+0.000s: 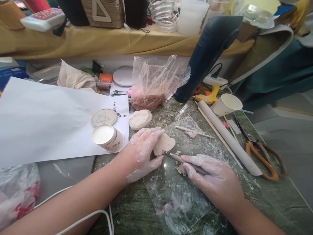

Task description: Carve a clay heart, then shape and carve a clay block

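Note:
A flat, pale clay piece with a rounded, heart-like outline [165, 143] lies on a clear, dusty sheet [181, 199]. Fingers and thumb of my left hand [144, 153] close around its left side. My right hand [211, 174] grips a slim grey-handled modelling tool [177, 158], whose dark tip touches the clay's lower edge. White residue coats both hands. Clay crumbs [181, 168] are gathered below the tool. A thicker lump of pale clay [140, 119] sits just beyond my left hand. Farther right, a pointed stick [194, 131] lies beside a small clay scrap [191, 134].
Left are white paper [49, 120], a paper cup [107, 137] and a star-marked disc [104, 117]. Behind stand a bag of reddish clay [149, 94] and a dark tube [205, 55]. At right are a roller [230, 138], scissors [262, 156], another cup [227, 103] and a glue gun [207, 95].

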Tool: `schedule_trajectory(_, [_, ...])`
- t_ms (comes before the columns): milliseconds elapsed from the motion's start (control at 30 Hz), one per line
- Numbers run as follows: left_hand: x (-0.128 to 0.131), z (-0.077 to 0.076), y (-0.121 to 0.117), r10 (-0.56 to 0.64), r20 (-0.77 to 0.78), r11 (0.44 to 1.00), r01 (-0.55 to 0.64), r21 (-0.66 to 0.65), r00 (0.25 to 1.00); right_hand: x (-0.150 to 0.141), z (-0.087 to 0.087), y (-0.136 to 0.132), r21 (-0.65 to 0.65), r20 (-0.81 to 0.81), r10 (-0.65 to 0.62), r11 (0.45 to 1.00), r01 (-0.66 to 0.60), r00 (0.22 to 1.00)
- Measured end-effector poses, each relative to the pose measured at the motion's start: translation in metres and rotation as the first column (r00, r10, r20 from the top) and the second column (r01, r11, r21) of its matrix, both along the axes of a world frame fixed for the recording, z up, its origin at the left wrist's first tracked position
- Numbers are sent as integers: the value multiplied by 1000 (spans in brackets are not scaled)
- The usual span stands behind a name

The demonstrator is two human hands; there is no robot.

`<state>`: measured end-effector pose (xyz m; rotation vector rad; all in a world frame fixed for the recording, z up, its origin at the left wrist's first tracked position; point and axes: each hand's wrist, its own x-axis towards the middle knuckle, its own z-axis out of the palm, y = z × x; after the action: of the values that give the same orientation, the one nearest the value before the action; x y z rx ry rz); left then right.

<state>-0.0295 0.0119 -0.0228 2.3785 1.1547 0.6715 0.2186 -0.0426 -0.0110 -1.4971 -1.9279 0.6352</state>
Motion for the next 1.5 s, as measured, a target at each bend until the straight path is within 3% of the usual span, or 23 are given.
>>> schedule_trajectory(200, [0,3,0,-9,-13,1000,8,-10,1000,8,-1,3,-77,3,-191,979,191,982])
schedule_trajectory(433, [0,3,0,-2,-5,1000,2,-27,1000,3,0,5,-7,29,-97,995,97,995])
schedule_trajectory(567, [-1,1,0,-1,-8,1000,0,-20,1000,2,-1,3,-40,7,-8,999,9,1000])
schedule_trajectory(767, [1,2,1,-4,7,1000,4,-5,1000,2,1,6,-116,-41,-193,975,187,980])
schedule_trajectory(900, [1,3,0,-2,4,1000,2,-16,1000,1,1,8,-95,-6,-156,983,155,988])
schedule_trajectory(1100, [0,0,0,3,8,1000,-3,-8,1000,-2,1,5,-96,-23,4,995,-6,1000])
schedule_trajectory(1333, [1,0,1,-5,11,1000,6,-5,1000,-1,1,6,-139,-19,-229,965,224,973])
schedule_trajectory(1400, [1,0,1,-5,16,1000,5,-4,1000,-3,1,8,-118,8,-204,972,204,979])
schedule_trajectory(1500, [0,0,0,-1,23,1000,1,-5,1000,-6,2,8,-95,8,-77,992,78,997])
